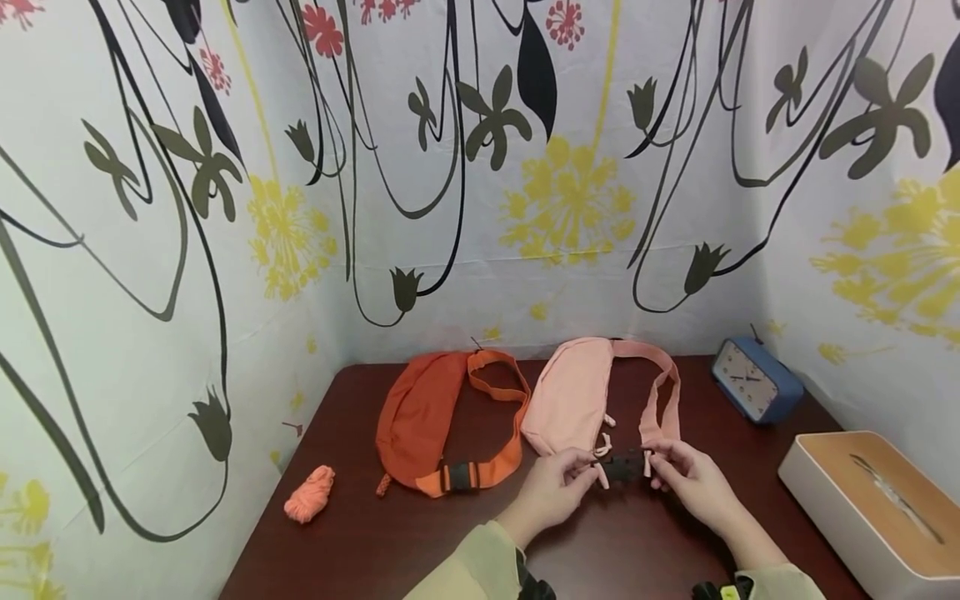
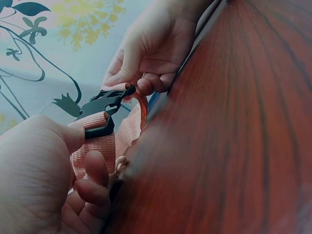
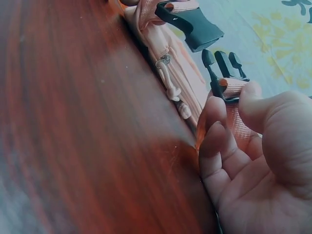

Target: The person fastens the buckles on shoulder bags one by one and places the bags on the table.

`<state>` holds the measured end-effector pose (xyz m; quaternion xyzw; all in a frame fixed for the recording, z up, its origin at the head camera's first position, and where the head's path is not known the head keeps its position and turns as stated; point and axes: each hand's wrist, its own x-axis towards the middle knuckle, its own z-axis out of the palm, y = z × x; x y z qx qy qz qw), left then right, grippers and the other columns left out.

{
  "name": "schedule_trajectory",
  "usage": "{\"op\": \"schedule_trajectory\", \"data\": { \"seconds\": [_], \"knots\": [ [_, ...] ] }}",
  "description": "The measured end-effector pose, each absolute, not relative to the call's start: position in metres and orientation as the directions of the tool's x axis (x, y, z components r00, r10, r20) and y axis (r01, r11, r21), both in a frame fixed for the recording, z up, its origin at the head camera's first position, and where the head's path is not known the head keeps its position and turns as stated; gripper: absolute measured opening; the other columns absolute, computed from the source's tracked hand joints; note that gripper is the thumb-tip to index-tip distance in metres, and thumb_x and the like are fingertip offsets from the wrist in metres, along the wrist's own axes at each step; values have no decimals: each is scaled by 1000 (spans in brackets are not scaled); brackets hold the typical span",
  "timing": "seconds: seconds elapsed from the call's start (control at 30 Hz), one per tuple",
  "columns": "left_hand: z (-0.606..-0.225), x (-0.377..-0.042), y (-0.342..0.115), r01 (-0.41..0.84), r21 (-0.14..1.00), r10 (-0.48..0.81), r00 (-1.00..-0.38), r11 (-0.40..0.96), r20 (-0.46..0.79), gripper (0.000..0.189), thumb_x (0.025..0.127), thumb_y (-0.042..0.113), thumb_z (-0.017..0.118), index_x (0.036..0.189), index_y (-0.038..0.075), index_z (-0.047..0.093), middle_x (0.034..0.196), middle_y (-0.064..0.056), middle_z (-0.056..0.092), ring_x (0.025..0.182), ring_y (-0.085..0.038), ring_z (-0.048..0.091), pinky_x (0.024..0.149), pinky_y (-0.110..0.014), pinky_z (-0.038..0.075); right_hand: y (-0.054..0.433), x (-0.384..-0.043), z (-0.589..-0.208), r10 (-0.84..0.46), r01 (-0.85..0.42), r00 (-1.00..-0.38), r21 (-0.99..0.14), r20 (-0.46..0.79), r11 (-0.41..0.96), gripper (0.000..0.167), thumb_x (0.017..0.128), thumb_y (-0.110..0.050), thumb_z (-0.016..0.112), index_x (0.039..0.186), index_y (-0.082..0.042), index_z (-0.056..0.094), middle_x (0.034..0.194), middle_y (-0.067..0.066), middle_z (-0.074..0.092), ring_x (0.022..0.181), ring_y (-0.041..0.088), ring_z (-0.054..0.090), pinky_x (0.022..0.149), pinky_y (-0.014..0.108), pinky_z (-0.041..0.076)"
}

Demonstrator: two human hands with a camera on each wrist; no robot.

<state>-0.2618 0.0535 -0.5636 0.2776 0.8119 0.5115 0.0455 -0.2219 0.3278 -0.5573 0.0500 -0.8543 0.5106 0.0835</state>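
Note:
A pink waist bag (image 1: 570, 392) lies near the back of the table, its strap (image 1: 667, 375) looping to the right. My left hand (image 1: 551, 492) pinches the webbing at the black socket half of the buckle (image 3: 204, 36). Between thumb and fingers, my right hand (image 1: 693, 483) grips the pronged half of the buckle (image 3: 224, 66) and its webbing. In the right wrist view the two halves face each other with a small gap, prongs toward the socket. A zipper pull (image 3: 168, 80) hangs from the bag beside the left hand.
An orange waist bag (image 1: 423, 408) with its black buckle (image 1: 461, 477) fastened lies to the left. Pink yarn (image 1: 309, 495) sits at the table's left side. A blue alarm clock (image 1: 780, 387) and a white box (image 1: 832, 512) with a tan slotted top stand on the right.

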Motion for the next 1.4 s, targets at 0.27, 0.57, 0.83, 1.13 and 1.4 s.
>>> {"op": "schedule_trajectory", "data": {
  "seconds": [0.27,0.57,0.83,1.13,1.4],
  "knots": [
    [-562,-263,54,423,850,502,-834,314,230,22,110,35,70,120,19,81,97,6,79,85,9,62,80,-16,54,326,-222,-558,-61,-253,-965,-846,254,470,20,109,-4,65,128,3,70,89,2,72,71,8,70,64,30,60],
    [-564,-262,54,429,847,509,-829,312,232,19,108,31,73,119,18,81,96,6,80,83,10,62,79,-16,54,322,-220,-561,-105,-273,-962,-847,253,456,19,109,-8,67,126,-2,73,84,1,74,71,10,69,61,30,59],
    [-562,-261,54,455,823,517,-822,342,240,19,107,32,74,118,18,81,99,5,82,87,10,65,83,-16,55,322,-220,-561,-103,-277,-960,-834,261,477,16,107,-7,70,122,-4,76,80,-3,71,69,10,67,58,29,56],
    [-564,-261,53,478,801,531,-811,362,244,21,107,33,74,119,18,81,102,6,83,89,9,68,84,-16,56,319,-219,-562,-94,-268,-962,-832,255,486,15,104,-7,74,118,-4,78,78,-5,71,68,8,66,57,29,55],
    [-565,-261,53,500,793,550,-794,348,259,20,107,29,74,120,15,81,105,4,85,83,13,65,80,-12,53,315,-219,-561,-138,-302,-953,-825,269,477,14,104,-8,75,117,-5,80,82,-3,72,70,5,65,56,28,53]
  ]
}}
